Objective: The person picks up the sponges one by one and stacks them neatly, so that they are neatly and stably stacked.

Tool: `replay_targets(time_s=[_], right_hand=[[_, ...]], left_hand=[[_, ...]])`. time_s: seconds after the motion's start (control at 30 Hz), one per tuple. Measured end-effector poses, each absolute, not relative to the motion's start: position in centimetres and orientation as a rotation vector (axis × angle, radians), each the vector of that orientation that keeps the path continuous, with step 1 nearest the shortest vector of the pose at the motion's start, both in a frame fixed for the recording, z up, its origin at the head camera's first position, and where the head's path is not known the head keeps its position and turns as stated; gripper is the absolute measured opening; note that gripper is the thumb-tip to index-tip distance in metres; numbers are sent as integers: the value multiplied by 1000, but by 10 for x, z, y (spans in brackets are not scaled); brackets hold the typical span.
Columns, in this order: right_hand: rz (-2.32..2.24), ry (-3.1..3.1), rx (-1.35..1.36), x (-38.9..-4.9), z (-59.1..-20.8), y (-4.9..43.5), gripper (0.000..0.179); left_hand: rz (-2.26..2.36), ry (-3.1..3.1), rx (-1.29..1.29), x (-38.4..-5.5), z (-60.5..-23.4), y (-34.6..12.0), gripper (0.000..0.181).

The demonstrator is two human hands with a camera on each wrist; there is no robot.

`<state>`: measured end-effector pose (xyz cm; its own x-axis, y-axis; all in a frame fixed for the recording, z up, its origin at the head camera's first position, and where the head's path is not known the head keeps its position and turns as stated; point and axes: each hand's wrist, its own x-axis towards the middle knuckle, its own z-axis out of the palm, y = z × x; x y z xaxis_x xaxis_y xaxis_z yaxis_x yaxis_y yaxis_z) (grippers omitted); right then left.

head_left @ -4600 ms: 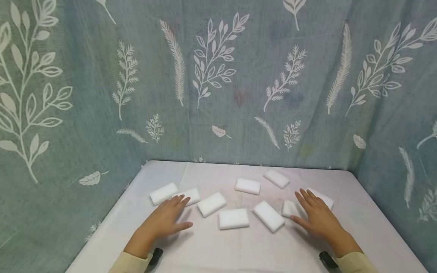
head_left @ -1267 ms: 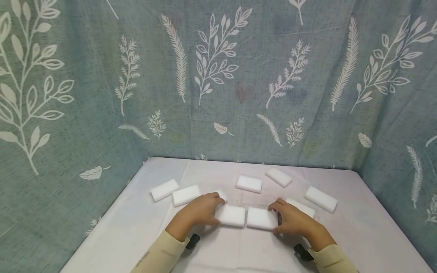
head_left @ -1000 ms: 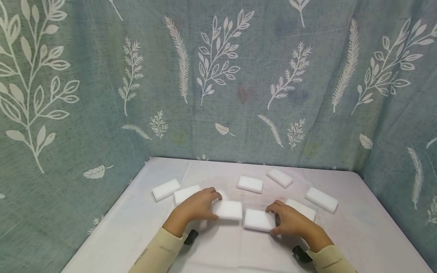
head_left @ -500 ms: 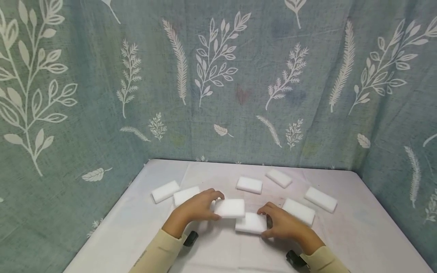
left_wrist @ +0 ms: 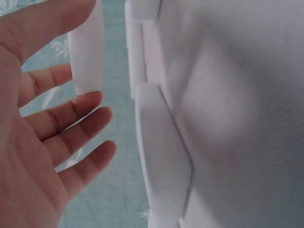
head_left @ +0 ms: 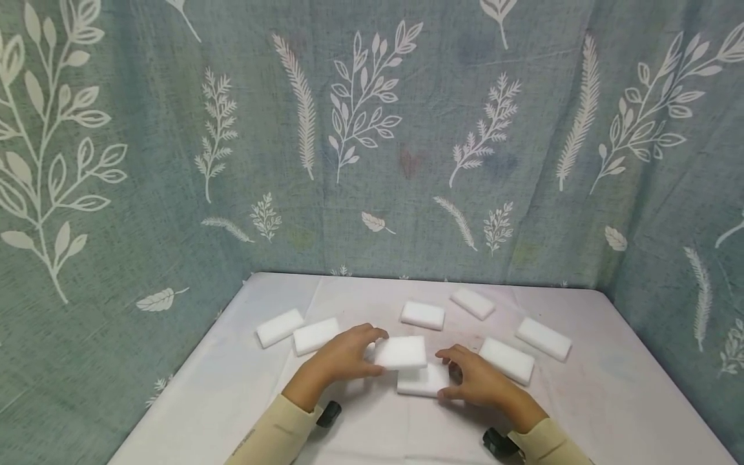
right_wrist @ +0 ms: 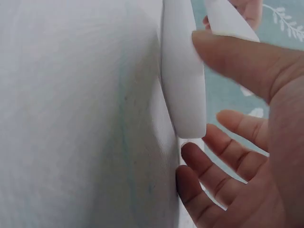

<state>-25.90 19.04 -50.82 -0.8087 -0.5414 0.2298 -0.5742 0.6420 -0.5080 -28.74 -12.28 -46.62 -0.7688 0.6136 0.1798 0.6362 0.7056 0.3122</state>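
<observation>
My left hand (head_left: 343,354) pinches a white block-shaped sponge (head_left: 401,352) between thumb and fingers. That sponge is raised off the table and overlaps, in the head view, the far part of a second white sponge (head_left: 423,381). The second one lies flat on the cloth; my right hand (head_left: 473,378) grips its right end, thumb at the near edge and fingers at the far edge. In the left wrist view the raised sponge (left_wrist: 88,52) hangs clear of the table. In the right wrist view my thumb (right_wrist: 237,59) lies against the lower sponge (right_wrist: 183,80).
More white sponges lie around: two at the left (head_left: 279,328), two at the back (head_left: 422,315) and two at the right (head_left: 507,360). Another is mostly hidden behind my left fingers. A white cloth covers the table (head_left: 360,433); a leaf-patterned curtain (head_left: 372,245) surrounds it.
Both hands came in from the sides and took a sponge each. The left one rose and moved right, over the other. The right hand slid its sponge left along the table.
</observation>
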Motion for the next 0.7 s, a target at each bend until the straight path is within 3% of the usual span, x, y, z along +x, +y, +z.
replay_targets(time_s=[0.7], right_hand=[[1157,-2775,805,-259,-504,191,73]], left_hand=[[-430,-2776,-1124,-282,-471,-96,59]])
